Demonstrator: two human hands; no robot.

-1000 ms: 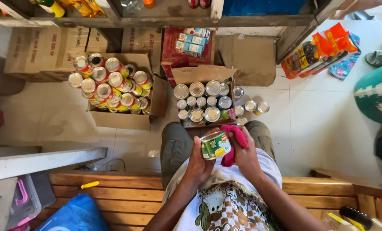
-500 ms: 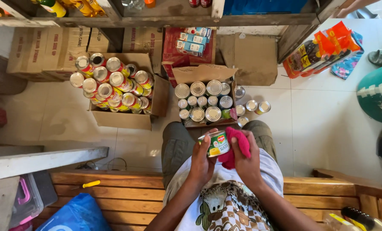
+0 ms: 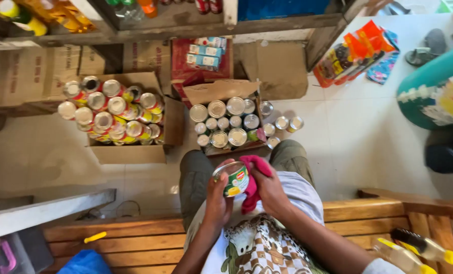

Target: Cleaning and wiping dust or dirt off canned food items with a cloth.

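A green-labelled can [image 3: 232, 180] sits over the person's lap, gripped by the left hand [image 3: 217, 195]. The right hand [image 3: 270, 189] clutches a pink cloth [image 3: 253, 183] pressed against the can's side. Beyond the knees, two open boxes [image 3: 130, 152] of cans stand on the floor [image 3: 358, 132].

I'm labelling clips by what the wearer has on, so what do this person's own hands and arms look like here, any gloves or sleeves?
Both the left hand and the right hand are bare, with no gloves, and no rings or watch that I can make out. The forearms are uncovered down the frame. A pale sleeve edge shows only at the bottom right corner, matching the white patterned T-shirt worn on the body.
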